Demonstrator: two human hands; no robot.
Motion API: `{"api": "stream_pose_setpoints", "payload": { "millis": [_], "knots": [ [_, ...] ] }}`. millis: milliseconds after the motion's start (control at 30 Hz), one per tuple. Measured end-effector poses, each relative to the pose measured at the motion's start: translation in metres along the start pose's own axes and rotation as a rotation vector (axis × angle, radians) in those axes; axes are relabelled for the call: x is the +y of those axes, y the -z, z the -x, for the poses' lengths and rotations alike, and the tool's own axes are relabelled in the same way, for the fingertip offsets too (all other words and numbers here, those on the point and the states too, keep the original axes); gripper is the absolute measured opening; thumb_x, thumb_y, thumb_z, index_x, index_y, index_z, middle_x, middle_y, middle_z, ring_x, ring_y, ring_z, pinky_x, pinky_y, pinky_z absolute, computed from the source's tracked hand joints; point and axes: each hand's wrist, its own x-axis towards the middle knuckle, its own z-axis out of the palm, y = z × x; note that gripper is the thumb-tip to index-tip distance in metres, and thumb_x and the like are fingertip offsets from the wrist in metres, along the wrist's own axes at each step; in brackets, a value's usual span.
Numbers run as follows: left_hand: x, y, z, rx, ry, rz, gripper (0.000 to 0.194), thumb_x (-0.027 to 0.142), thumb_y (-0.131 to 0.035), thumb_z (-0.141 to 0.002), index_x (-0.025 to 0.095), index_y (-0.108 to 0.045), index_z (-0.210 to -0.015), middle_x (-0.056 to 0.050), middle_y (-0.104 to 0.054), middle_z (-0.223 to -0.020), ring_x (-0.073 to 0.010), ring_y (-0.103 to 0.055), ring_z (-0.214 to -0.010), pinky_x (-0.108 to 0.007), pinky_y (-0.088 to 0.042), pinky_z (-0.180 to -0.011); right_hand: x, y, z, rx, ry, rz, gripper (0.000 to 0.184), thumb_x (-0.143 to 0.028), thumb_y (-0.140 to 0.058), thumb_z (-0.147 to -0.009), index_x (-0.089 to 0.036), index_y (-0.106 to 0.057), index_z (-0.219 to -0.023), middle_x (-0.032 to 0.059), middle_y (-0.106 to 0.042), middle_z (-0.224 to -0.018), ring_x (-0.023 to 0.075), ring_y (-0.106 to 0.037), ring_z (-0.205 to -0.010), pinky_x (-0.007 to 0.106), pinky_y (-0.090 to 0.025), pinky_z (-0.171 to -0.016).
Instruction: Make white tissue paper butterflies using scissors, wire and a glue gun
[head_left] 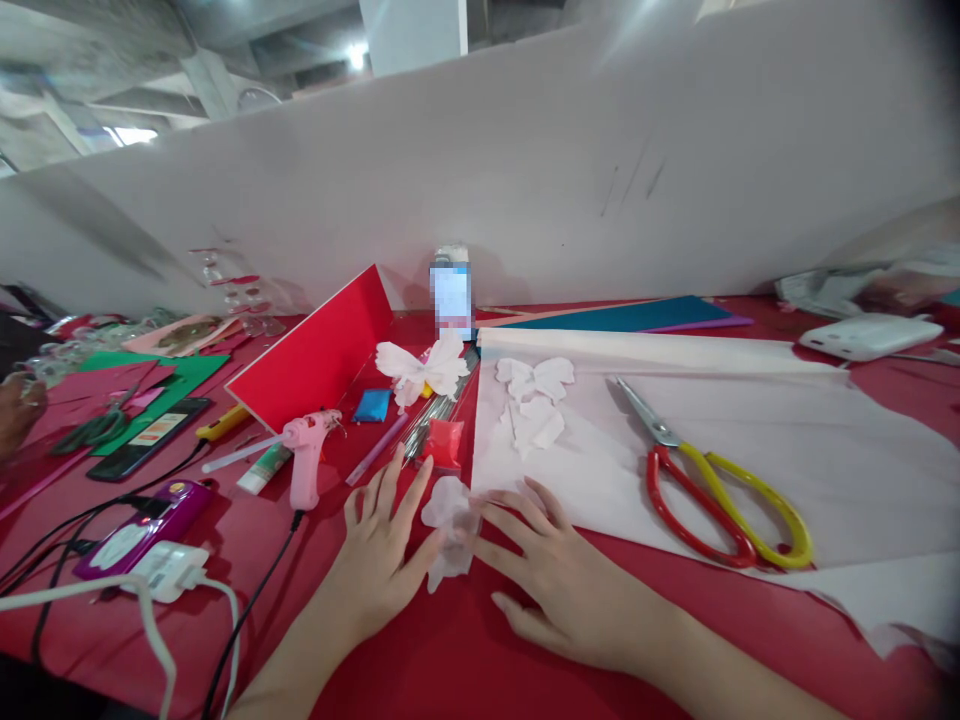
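Note:
A white, thin butterfly-shaped cutout (450,508) lies on the red table between my hands. My left hand (382,550) rests with fingers spread, its thumb touching the cutout's left edge. On the other side my right hand (559,580) is spread flat, with fingertips at the cutout's right edge and by the border of a white sheet (600,480). More white butterfly cutouts (535,380) lie on that sheet. Another white butterfly (421,370) sits farther back. Just beyond my left fingers is a red packet (444,443) beside a bundle of thin metal wires (420,432).
Scissors (667,435) with red and yellow handles lie on the sheet. Leftward are a pink glue gun (306,460), a phone (150,440), a purple power strip (146,525) and cables. A propped phone (452,298) stands behind. Another person's hand (19,410) shows at far left.

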Motion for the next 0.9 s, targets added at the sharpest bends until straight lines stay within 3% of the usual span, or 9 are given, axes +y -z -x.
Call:
{"api": "stream_pose_setpoints", "payload": {
  "millis": [333, 567, 733, 900],
  "knots": [
    [-0.0006, -0.0003, 0.0009, -0.04, 0.039, -0.002, 0.058, 0.041, -0.03, -0.095, 0.036, -0.005, -0.147, -0.01, -0.011, -0.155, -0.0334, -0.023, -0.137, -0.062, -0.027, -0.101, 0.0027, -0.0026, 0.0009, -0.016, -0.024, -0.004, 0.054, -0.037, -0.043, -0.091, -0.031, -0.03, -0.143, 0.0076, -0.039, -0.142, 0.0294, -0.028, -0.132, 0.062, -0.016, -0.106],
    [-0.0009, 0.0013, 0.0003, -0.021, -0.047, -0.048, 0.046, 0.034, -0.033, -0.095, 0.045, -0.029, -0.14, -0.003, -0.015, -0.155, -0.0325, -0.028, -0.134, -0.061, -0.031, -0.099, 0.0032, -0.0049, 0.0013, 0.013, -0.059, -0.02, 0.055, -0.04, -0.044, -0.091, -0.031, -0.029, -0.144, 0.0085, -0.035, -0.145, 0.0309, -0.028, -0.132, 0.062, -0.014, -0.106],
    [-0.0018, 0.0018, 0.0005, -0.001, -0.072, -0.063, 0.05, 0.035, -0.037, -0.094, 0.041, -0.026, -0.142, -0.005, -0.017, -0.155, -0.0333, -0.028, -0.134, -0.06, -0.032, -0.099, 0.0033, -0.0026, 0.002, -0.011, -0.046, -0.081, 0.053, -0.04, -0.04, -0.093, -0.028, -0.03, -0.144, 0.0049, -0.039, -0.144, 0.0288, -0.027, -0.134, 0.062, -0.009, -0.108],
    [-0.0025, 0.0042, 0.0, -0.058, -0.195, -0.059, 0.052, 0.035, -0.033, -0.095, 0.033, -0.021, -0.145, -0.004, -0.031, -0.15, -0.0259, -0.032, -0.133, -0.053, -0.03, -0.103, 0.005, -0.003, 0.002, -0.002, -0.007, -0.127, 0.053, -0.041, -0.037, -0.095, -0.025, -0.027, -0.145, 0.0051, -0.039, -0.144, 0.0257, -0.027, -0.135, 0.058, -0.003, -0.11]
  ]
}}
